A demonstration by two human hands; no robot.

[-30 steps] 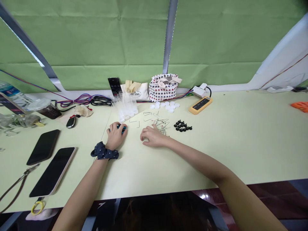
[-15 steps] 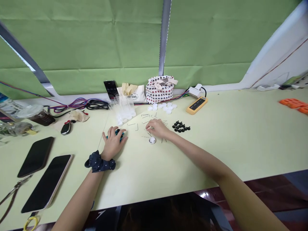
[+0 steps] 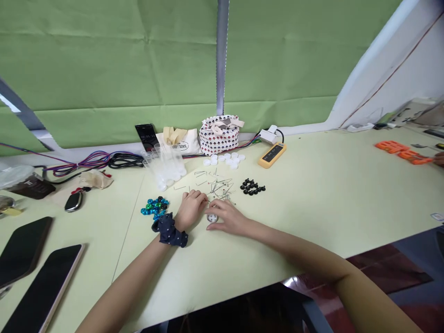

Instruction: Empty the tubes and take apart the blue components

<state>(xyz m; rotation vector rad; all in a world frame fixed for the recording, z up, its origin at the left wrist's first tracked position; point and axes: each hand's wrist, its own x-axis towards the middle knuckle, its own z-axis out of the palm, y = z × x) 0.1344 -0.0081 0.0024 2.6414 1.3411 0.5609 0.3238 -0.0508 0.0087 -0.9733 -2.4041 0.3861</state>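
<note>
My left hand (image 3: pixel 191 208), with a dark dotted scrunchie (image 3: pixel 169 230) at its wrist, is closed, fingertips together beside my right fingertips. What it pinches is too small to make out. My right hand (image 3: pixel 229 217) curves around a small round white cap (image 3: pixel 212 218) with dark spots inside, its thumb and fingers apart. Whether it touches the cap I cannot tell. Just beyond both hands lies a scatter of thin metal pins or wires (image 3: pixel 221 187). Shiny blue, green and black beads (image 3: pixel 155 208) are heaped left of my left hand.
Black small parts (image 3: pixel 252 187) lie right of the pins. Behind are clear tubes (image 3: pixel 165 169), white caps (image 3: pixel 227 159), a patterned pouch (image 3: pixel 219 136) and a yellow power strip (image 3: pixel 272 155). Two phones (image 3: pixel 43 286) sit at left; orange pieces (image 3: pixel 404 151) and part of another person's hand (image 3: pixel 439 159) at far right.
My left hand has left the beads and moved right, beside my right hand. My right hand has come back from the pins to around the white cap. The view has shifted right.
</note>
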